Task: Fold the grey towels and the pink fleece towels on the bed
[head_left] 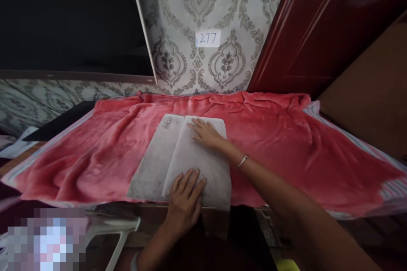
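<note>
From my remote post I am observing a pale folded sheet (152,165) lying mid-scene on the pink blanket (270,156), its whiter flap (200,159) covering the right part. The left hand (187,197) is resting on the flap's near end, the right hand (205,133) on its far end; the fingers of both are lying extended and loosely spread, gripping nothing. I am judging the step as flattening the fold; the next move is calling for light, even pressure without skewing the edges.
</note>
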`<state>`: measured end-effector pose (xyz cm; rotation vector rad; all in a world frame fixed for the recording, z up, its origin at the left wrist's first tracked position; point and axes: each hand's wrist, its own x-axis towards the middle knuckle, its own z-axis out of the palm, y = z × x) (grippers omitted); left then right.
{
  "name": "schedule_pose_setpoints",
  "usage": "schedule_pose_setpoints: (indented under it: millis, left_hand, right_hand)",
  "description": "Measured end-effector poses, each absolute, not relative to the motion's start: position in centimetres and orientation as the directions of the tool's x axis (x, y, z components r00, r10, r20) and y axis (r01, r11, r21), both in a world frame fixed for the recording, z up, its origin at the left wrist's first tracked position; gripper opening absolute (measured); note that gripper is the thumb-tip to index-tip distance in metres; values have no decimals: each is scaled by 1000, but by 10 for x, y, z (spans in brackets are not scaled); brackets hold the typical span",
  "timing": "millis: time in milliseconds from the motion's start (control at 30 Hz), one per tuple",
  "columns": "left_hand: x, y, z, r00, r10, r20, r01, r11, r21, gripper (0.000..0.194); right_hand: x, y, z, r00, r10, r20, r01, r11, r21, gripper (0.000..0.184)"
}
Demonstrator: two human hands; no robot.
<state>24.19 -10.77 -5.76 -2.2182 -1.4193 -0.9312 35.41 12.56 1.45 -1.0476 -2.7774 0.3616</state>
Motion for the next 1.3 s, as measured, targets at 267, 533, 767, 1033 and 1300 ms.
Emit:
schedule_pose_setpoints:
  millis: [267, 533, 767, 1033, 1300]
  left_hand:
    - [285, -98, -44, 436, 639, 634, 810, -585, 32, 42]
    - [293, -89, -74, 454, 604, 655, 804, -594, -9, 46]
    - [295, -87, -74, 439, 588, 680, 798, -603, 6, 47]
    - [296, -86, -76, 436, 570, 696, 794, -607, 0, 46]
    - [298, -88, -78, 435, 599, 672, 811, -585, -5, 47]
  right_hand:
    - [431, 89, -25, -756, 649, 89, 613, 748, -255, 56]
    - [425, 136, -30, -706, 696, 131, 654, 712, -255, 60]
    - [419, 159, -30, -637, 757, 145, 701, 647, -299, 58]
    - [419, 160, -44, -603, 752, 267, 685, 659, -310, 56]
    - [420, 161, -46, -611, 742, 276, 679, 671, -298, 56]
